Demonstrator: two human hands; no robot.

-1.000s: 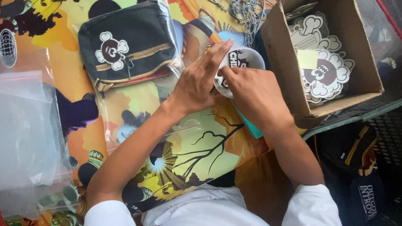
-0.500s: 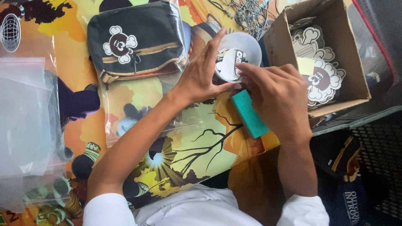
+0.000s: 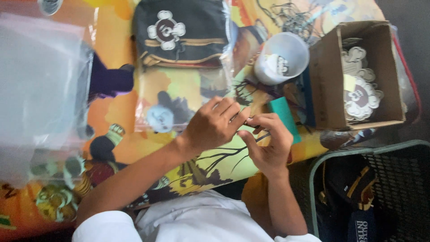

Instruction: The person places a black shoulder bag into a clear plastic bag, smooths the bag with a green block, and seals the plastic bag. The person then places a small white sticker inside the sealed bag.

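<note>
Now both hands meet over the middle of the colourful cartoon-printed table cover point(image 3: 134, 107). The left hand point(image 3: 214, 127) is curled, its fingertips pressed toward those of the right hand point(image 3: 267, 145), and the two seem to pinch some small item between them; it is too small and too hidden to name, so I cannot tell what they grip, only that both are closed in a fine pinch.

Just beyond the right hand lies a teal card-like piece point(image 3: 284, 117), and past that stands a white plastic cup point(image 3: 281, 58) with small pieces inside. A dark pouch with a white flower-shaped badge point(image 3: 181, 33), sealed in a clear bag, lies well beyond the left hand.

As a judgement, fine fingertip work like this goes best low over the cover, so anything that slips lands flat and close.

Room is tight on the right: an open cardboard box point(image 3: 329, 80) of white flower-shaped badges sits just beside the cup, and a green-rimmed mesh basket point(image 3: 380, 179) stands at the table's edge by the right forearm. To the left there is more room, up to a stack of clear plastic bags point(image 3: 40, 85).
</note>
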